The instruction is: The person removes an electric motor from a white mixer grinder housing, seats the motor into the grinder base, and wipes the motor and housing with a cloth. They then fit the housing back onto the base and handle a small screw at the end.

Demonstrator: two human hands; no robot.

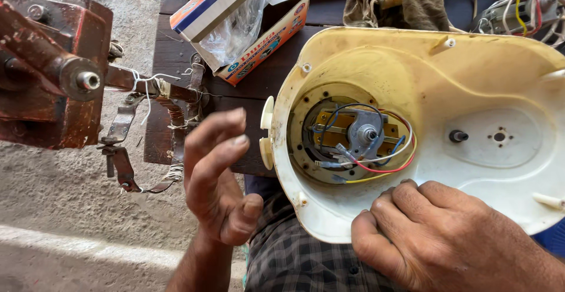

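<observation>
We take this for a small repair workshop, partly outdoors. Evidence: a dark wooden workbench standing on a bare, sandy concrete floor; a rusty red hand-cranked machine with wire wound on its arm; an opened cream appliance housing showing its motor and coloured wires; a loose tangle of cables; a grimy rag; and an open cardboard parts box.

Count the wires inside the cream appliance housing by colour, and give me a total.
Inside the cream housing, around the motor, steadied by the right hand:
Red wire: 1
Yellow wire: 1
Blue wire: 1
Black wire: 1
White wire: 1
Total: 5 that show clearly
</observation>
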